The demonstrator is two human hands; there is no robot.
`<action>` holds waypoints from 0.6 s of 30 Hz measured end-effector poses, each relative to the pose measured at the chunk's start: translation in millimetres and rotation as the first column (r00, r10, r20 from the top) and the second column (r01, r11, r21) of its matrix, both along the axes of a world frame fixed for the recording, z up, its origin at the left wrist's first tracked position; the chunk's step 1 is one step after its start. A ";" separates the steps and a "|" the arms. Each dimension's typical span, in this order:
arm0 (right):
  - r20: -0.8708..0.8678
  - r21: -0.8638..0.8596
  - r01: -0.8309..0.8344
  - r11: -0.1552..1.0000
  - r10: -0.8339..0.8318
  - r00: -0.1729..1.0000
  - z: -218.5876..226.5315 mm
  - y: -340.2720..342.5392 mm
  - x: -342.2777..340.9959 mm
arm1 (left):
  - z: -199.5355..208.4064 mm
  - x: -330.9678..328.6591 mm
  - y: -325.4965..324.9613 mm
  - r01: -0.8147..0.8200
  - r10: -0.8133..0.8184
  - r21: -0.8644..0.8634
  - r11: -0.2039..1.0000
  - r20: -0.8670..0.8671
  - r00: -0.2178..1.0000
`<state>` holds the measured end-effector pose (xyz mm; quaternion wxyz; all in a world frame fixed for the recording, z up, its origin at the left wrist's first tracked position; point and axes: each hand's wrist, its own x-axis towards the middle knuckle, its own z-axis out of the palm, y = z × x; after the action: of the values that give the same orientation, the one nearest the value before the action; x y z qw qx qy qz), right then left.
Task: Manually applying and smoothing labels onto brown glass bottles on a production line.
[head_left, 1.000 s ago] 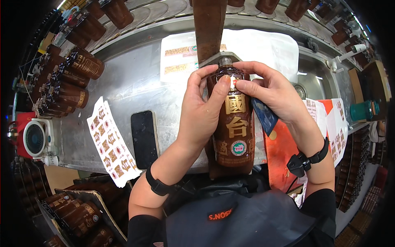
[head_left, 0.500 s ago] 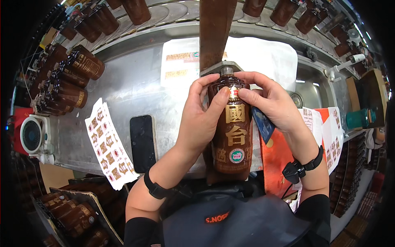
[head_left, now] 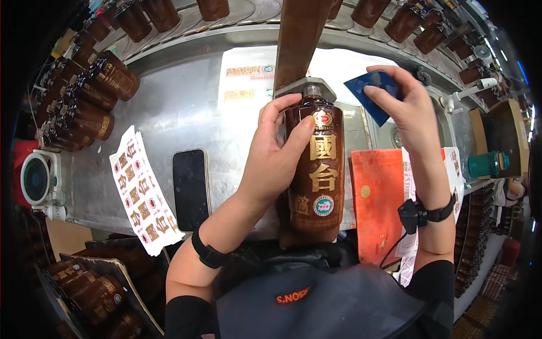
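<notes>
A brown glazed bottle [head_left: 316, 181] with gold characters and a round green-and-white emblem lies in front of me, its narrow neck pointing away. My left hand [head_left: 279, 141] is wrapped over its left shoulder, thumb on the front beside the small red-and-gold emblem. To the upper right of the bottle, my right hand [head_left: 401, 101] pinches a dark blue, flat scraper-like piece [head_left: 375, 93] between thumb and fingers, apart from the bottle. A grey angled bracket [head_left: 327, 86] on a brown upright post [head_left: 296, 42] sits at the bottle's neck.
A label sheet [head_left: 135, 189] and a phone [head_left: 191, 189] lie at left. An orange packet [head_left: 375, 203] lies over printed sheets at right. Brown bottles [head_left: 116, 76] crowd the left edge; others ride a conveyor [head_left: 248, 10] at the back. A teal jar [head_left: 486, 165] stands far right.
My right hand has come off the bottle's shoulder and moved up and right, carrying the blue piece. My left hand has stayed on the bottle.
</notes>
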<state>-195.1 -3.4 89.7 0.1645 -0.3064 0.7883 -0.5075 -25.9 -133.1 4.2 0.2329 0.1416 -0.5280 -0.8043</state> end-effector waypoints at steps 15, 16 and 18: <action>0.117 -0.027 -0.044 0.999 0.047 0.992 -18.4 47.1 16.1 | 0.2 26.2 -4.2 0.104 -0.104 0.055 0.993 0.003 0.995; 0.113 -0.075 -0.116 0.990 0.124 0.986 -17.4 47.2 25.2 | -2.9 30.7 -3.2 0.125 -0.124 -0.031 0.992 0.027 0.992; 0.152 -0.078 -0.182 0.980 0.192 0.970 -18.6 44.2 45.3 | -3.5 38.0 2.5 0.132 -0.133 -0.012 0.991 -0.015 0.991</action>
<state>-149.8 40.8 71.1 0.2639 -0.3430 0.7239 -0.5373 12.1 -130.6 0.7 0.1839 0.0985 -0.5386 -0.8163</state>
